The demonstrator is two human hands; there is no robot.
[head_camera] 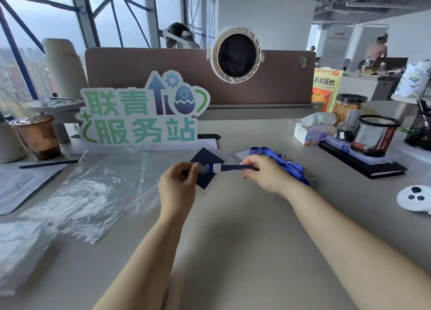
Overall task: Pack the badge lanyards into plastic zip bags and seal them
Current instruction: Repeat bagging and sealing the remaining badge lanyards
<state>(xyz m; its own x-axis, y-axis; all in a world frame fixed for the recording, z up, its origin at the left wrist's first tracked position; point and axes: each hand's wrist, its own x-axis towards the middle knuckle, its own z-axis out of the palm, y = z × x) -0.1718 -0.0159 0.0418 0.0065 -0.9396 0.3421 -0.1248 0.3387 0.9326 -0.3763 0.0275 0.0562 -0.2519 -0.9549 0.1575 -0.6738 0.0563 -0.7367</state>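
- Two hands, both working above the middle of the desk point(233, 251): the left hand point(178, 183) is pinching the clip end of one dark-blue lanyard point(235, 168), and the right hand point(261, 172) is pinching its strap further along with curled fingers, so the strap is running level between them.
- One dark badge card point(206, 157) is sitting behind the clip, just off the desk.
- One heap of blue lanyards point(288, 164) is lying behind the right hand (too tangled to count).
- Clear zip bags point(93, 188) are lying overlapped to the left, all flat; their number is unclear.
- Two mesh pen pots point(374, 134) are standing at the right.
- One each: a cardboard sign point(140, 113), iced coffee cup point(38, 136), tissue box point(307, 133), white controller point(414, 199), round fan point(236, 55).
- The grey desk is backing onto a brown divider point(163, 76); tall windows point(46, 18) are showing a city beyond.
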